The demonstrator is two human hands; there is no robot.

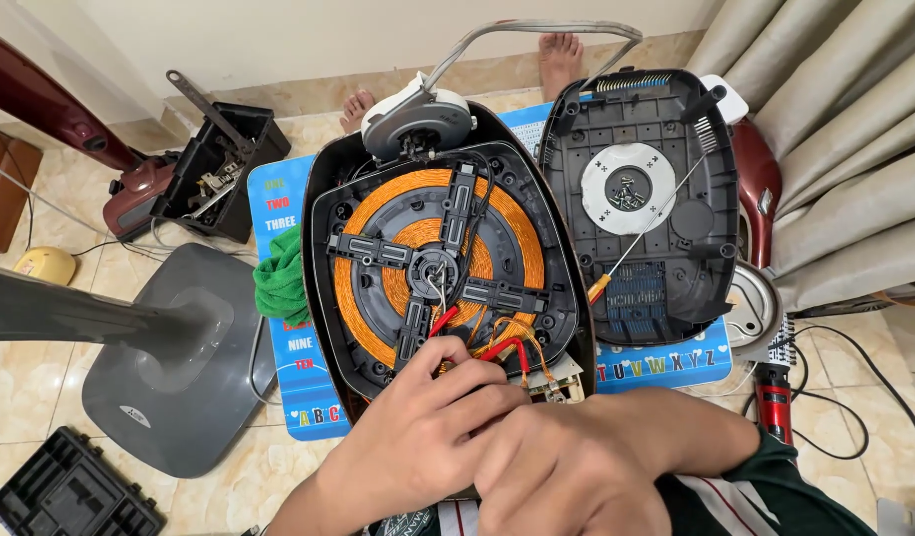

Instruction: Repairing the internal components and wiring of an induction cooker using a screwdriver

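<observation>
Lying just beyond left hand (418,437): coil (438,263).

We cannot see the circuit board (560,380) fully: the left hand (418,437) and right hand (567,467) cover it. Fingertip contact remains hidden.

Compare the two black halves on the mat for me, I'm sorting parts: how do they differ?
The left half carries an orange coil with red wires; the right half is an empty shell with a white disc holding loose screws. Both hands, the left hand and the right hand, work at the left half; only a screwdriver lies across the right. Both are black plastic, lying open side up.
</observation>
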